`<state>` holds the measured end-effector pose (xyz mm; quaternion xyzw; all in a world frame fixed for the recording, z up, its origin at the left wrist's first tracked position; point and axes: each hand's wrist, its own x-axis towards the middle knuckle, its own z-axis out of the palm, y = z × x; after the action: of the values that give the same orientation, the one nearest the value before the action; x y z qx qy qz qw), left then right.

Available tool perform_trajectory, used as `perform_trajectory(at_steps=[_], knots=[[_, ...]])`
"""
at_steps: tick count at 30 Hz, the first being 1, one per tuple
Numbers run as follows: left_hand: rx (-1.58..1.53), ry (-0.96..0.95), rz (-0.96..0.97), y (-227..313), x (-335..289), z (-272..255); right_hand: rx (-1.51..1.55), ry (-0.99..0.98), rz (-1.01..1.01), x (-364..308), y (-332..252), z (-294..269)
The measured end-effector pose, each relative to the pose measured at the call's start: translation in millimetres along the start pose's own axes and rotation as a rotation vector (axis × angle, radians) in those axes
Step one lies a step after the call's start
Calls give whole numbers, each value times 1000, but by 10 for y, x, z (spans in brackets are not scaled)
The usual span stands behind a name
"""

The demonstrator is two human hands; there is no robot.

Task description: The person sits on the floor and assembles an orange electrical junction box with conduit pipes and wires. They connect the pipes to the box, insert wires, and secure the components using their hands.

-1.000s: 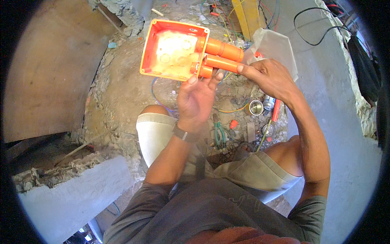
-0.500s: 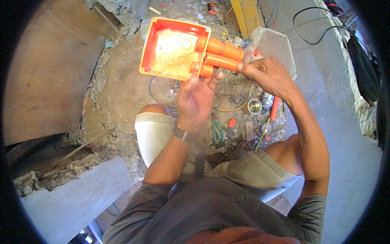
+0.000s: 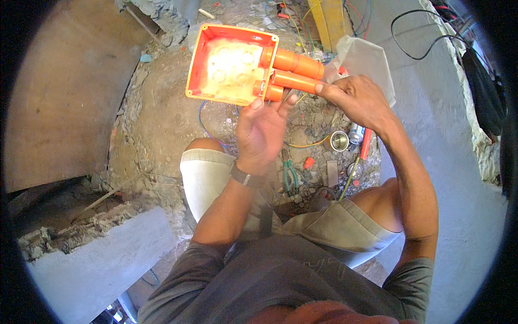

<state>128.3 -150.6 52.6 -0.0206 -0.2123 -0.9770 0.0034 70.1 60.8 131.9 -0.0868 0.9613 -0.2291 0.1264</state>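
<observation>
Box (image 3: pixel 231 67), squarish, open-faced, bright orange, white glare inside

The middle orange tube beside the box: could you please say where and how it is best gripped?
Probably by its right end, from the right, as the right hand holds it: the middle tube is slim and straight, its left end lies by the box, and a thicker tube and a short stub flank it.

A straight orange tube (image 3: pixel 295 82) extends rightward beside an open, squarish orange box (image 3: pixel 229 69).
</observation>
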Motion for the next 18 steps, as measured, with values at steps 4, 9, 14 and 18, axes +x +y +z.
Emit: perform_trajectory(at_steps=[4, 9, 14, 18], knots=[[-8, 12, -10, -3, 1, -25, -15, -6, 2, -14, -27, -15], [8, -9, -2, -13, 15, -33, -8, 48, -40, -22, 18, 34], [-89, -15, -9, 49, 46, -12, -23, 63, -104, -61, -32, -17], [-364, 70, -66, 176, 81, -42, 457, 53, -111, -143, -21, -100]])
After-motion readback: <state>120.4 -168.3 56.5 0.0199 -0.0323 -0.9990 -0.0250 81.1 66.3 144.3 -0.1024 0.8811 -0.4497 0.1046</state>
